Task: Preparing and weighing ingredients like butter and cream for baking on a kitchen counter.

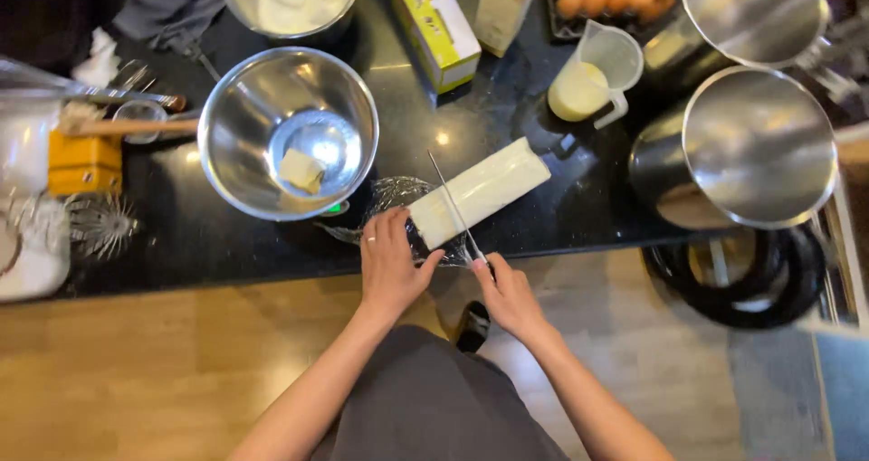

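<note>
Here, in the head view, the long pale butter block [480, 192] lies slantwise on the dark desk [226, 244], its near end resting on clear plastic wrap [389, 199] right in front of you. Your left hand [391, 264] presses down beside that near end, fingers touching the block, a ring on one finger. Your right hand [509, 294] is closed around the handle of a thin knife [453, 206], whose blade lies across the block just above its near end. The block thus sits between your two hands and slightly beyond them. To the left of the block, a steel bowl [288, 133] holds one small cut piece of butter [300, 170]. Beyond the far end of the block stands a clear measuring jug [593, 81] with pale liquid, and two large steel pots [742, 144] are at the right.
</note>
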